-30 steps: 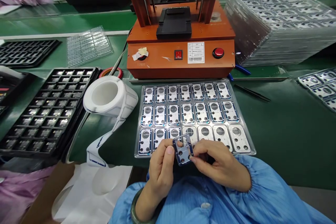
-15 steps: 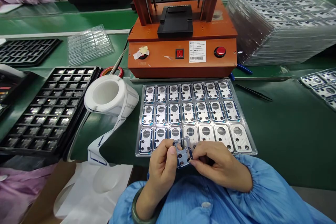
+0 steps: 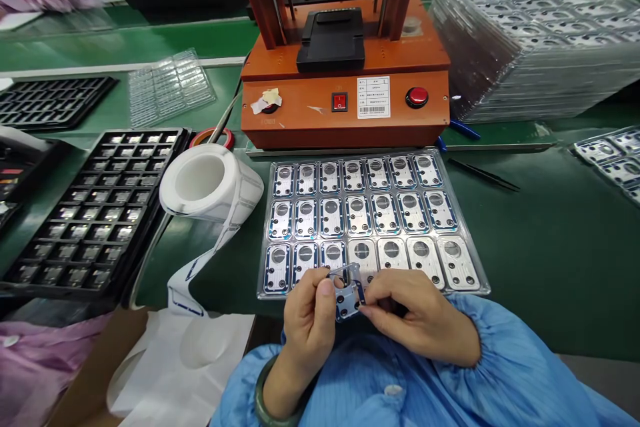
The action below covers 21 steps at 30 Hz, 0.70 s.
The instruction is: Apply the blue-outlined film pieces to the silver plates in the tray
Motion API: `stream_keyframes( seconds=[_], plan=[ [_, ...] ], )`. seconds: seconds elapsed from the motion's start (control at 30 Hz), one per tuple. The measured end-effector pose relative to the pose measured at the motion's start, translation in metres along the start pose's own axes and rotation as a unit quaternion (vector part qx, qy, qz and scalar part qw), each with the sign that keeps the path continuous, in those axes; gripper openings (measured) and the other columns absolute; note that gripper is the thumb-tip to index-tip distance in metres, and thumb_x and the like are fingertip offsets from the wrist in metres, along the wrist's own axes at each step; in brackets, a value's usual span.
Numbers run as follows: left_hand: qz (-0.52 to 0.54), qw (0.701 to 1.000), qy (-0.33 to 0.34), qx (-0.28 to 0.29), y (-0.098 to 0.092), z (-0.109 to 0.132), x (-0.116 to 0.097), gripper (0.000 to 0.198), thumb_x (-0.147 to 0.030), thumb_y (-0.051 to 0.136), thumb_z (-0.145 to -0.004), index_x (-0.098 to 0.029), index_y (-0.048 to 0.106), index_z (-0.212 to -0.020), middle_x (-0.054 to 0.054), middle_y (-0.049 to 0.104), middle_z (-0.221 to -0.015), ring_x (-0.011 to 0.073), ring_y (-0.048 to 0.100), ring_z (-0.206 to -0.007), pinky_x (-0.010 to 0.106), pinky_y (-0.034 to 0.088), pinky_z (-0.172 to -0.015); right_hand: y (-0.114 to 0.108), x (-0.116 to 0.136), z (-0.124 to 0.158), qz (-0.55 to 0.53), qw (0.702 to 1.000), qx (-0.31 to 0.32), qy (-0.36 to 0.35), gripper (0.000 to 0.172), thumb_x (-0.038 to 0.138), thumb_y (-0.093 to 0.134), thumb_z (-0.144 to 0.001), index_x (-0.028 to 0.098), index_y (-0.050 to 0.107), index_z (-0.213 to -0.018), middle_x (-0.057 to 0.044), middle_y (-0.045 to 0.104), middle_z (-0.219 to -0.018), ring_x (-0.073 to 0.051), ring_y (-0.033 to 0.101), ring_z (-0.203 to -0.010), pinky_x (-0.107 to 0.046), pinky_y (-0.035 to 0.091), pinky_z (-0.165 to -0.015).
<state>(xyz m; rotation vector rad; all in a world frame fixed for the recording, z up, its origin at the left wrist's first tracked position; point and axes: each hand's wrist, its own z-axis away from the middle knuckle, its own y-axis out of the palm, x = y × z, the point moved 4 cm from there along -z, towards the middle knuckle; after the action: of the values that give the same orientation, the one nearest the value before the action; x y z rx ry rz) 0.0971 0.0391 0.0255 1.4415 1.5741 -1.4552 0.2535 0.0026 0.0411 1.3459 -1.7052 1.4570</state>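
Left fingers (image 3: 326, 303) and right fingers (image 3: 383, 318) pinching one plate (image 3: 347, 305), green tabletop (image 3: 530, 260), orange machine (image 3: 300, 130) behind

Head-worn camera (sole view), facing forward, down.

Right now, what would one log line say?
left hand: holds silver, blue-edged rectangular plate | right hand: pinches its edge | beyond: clear plastic tray of silver plates

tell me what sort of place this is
Most likely a factory assembly bench: there's an orange machine with a red button, a tray of matching metal-looking plates, and a tall stack of similar trays.
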Motion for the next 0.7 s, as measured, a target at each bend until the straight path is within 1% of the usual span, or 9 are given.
stream_keyframes(
  seconds=[0.17,0.33,0.4,0.53,0.7],
  plan=[
    [-0.051,0.998,-0.008,-0.040,-0.0004,-0.0002,0.0005,0.029,-0.031,0.043,-0.092,-0.019,0.060,-0.071,-0.002,0.058,-0.058,0.0099,0.049,-0.047,0.021,0.039,-0.046,-0.0001,0.0013,-0.0006,0.006,1.000,0.018,-0.010,0.008,0.021,0.055,-0.089,0.019,0.057,-0.082,0.002,0.057,-0.064,-0.011,0.052,-0.055,-0.024,0.041,-0.052],
    [-0.079,0.996,-0.010,-0.051,-0.0012,-0.0005,0.0006,0.028,-0.030,0.045,-0.090,-0.019,0.060,-0.069,-0.003,0.057,-0.055,0.0095,0.046,-0.045,0.021,0.038,-0.044,-0.0002,0.0016,-0.0001,0.005,1.000,0.006,-0.027,0.016,0.029,0.050,-0.093,0.019,0.057,-0.084,0.000,0.057,-0.064,-0.012,0.052,-0.056,-0.025,0.041,-0.053],
    [-0.093,0.994,-0.010,-0.052,-0.0014,-0.0005,0.0008,0.027,-0.029,0.046,-0.089,-0.020,0.059,-0.068,-0.003,0.057,-0.055,0.0097,0.048,-0.046,0.021,0.039,-0.046,-0.0002,0.0032,-0.0002,0.013,0.999,-0.004,-0.042,0.018,0.029,0.047,-0.095,0.019,0.057,-0.085,0.000,0.057,-0.064,-0.012,0.052,-0.056,-0.025,0.041,-0.053],
    [-0.120,0.991,-0.007,-0.057,-0.0016,-0.0005,0.0000,0.024,-0.026,0.047,-0.088,-0.020,0.058,-0.067,-0.003,0.056,-0.055,0.0100,0.050,-0.048,0.021,0.041,-0.049,-0.0005,0.0071,0.0001,0.051,0.995,-0.033,-0.077,0.020,0.024,0.040,-0.097,0.017,0.056,-0.088,-0.003,0.060,-0.066,-0.014,0.055,-0.058,-0.026,0.043,-0.054],
    [-0.130,0.990,0.024,-0.054,-0.0007,-0.0021,-0.0033,0.020,-0.018,0.049,-0.086,-0.019,0.057,-0.068,-0.005,0.054,-0.055,0.0089,0.048,-0.047,0.020,0.039,-0.048,-0.0024,0.0104,0.0033,0.120,0.981,-0.090,-0.124,0.024,0.026,0.038,-0.097,0.016,0.059,-0.091,-0.006,0.064,-0.068,-0.017,0.059,-0.060,-0.028,0.044,-0.053]
  ],
)
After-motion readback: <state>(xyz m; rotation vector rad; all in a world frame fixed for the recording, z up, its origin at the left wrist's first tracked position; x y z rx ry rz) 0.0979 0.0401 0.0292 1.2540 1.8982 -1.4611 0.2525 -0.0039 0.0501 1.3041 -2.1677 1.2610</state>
